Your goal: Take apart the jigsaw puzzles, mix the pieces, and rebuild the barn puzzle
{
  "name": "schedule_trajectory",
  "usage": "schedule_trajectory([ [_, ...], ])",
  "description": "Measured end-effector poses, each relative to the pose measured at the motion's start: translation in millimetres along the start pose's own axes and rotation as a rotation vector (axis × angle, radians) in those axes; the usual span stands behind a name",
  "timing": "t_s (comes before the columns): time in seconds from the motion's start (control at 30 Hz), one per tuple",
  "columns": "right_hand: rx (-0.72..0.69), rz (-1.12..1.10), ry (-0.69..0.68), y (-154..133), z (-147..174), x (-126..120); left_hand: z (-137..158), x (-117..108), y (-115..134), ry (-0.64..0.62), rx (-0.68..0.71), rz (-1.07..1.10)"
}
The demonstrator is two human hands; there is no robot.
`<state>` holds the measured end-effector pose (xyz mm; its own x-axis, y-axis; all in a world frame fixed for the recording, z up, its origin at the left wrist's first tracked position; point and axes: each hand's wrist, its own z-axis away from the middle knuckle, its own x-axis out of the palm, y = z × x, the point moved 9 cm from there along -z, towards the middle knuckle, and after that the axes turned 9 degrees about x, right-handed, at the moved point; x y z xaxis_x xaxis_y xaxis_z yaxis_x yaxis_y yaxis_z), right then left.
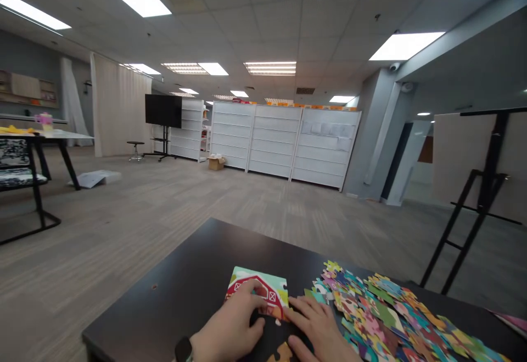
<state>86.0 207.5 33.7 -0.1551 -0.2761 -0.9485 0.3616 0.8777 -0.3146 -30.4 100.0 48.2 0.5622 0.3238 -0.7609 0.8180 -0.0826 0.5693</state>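
Observation:
A partly joined jigsaw puzzle (pixel 278 284) with a red barn on a pale green background lies flat on the dark table. My left hand (pixel 230 321) rests over its lower left part, fingers bent onto the surface, thumb apart from them. At the puzzle's lower right edge, the spread fingertips of my right hand (pixel 317 323) touch or nearly touch it. An orange-brown puzzle piece (pixel 282 352) lies on the table between my hands, near the bottom of the view. To the right spreads a heap of loose puzzle pieces (pixel 370 312) in many colours.
The dark table (pixel 164 301) ends at a corner ahead and an edge at the left. Beyond the carpet stand white shelving panels (pixel 274 140), a black screen (pixel 163 111) on a stand and a cardboard box (pixel 216 162). A black easel-like stand (pixel 473 214) is at the right.

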Motion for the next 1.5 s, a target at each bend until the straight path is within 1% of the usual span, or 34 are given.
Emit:
schedule_trajectory([
  [0.07,0.007,-0.002,0.011,0,0,0,-2,-3,-1,0.018,0.022,0.010],
  [0.13,-0.002,-0.008,-0.009,-2,1,1,-3,-7,-4,0.042,0.015,0.016],
  [0.27,0.009,-0.009,-0.094,-8,3,6,-3,-16,-21,0.099,-0.097,0.019],
  [0.33,0.013,-0.014,-0.099,-11,4,4,-3,-15,-21,0.076,-0.065,0.012],
  [0.43,-0.002,-0.030,-0.074,-14,4,0,-2,-4,-15,-0.024,0.002,-0.038],
  [0.53,-0.003,-0.038,-0.071,-14,4,-1,-1,6,-14,-0.087,-0.023,-0.111],
  [0.7,-0.018,-0.094,-0.053,-14,7,-8,-2,8,-5,-0.079,0.018,-0.164],
  [0.83,-0.003,-0.086,-0.126,-17,9,-4,-1,7,-2,-0.048,0.038,-0.169],
  [0.9,0.002,-0.079,-0.128,-16,9,-1,-1,9,-1,-0.059,0.039,-0.174],
  [0.97,-0.007,-0.084,-0.067,-12,8,-1,-2,9,1,-0.078,0.034,-0.176],
  [1.0,-0.005,-0.087,-0.010,-7,7,-3,-3,8,3,-0.085,0.033,-0.175],
  [1.13,0.071,-0.117,0.300,27,7,-21,-4,3,10,-0.104,0.048,-0.200],
  [1.2,0.100,-0.151,0.405,42,10,-30,-4,3,9,-0.117,0.036,-0.242],
  [1.27,0.110,-0.183,0.439,49,11,-35,-4,2,3,-0.112,0.023,-0.265],
  [1.37,0.111,-0.223,0.419,49,10,-38,-4,-2,-9,-0.070,0.033,-0.213],
  [1.5,0.112,-0.259,0.406,45,7,-38,1,-22,-19,0.045,0.030,-0.083],
])
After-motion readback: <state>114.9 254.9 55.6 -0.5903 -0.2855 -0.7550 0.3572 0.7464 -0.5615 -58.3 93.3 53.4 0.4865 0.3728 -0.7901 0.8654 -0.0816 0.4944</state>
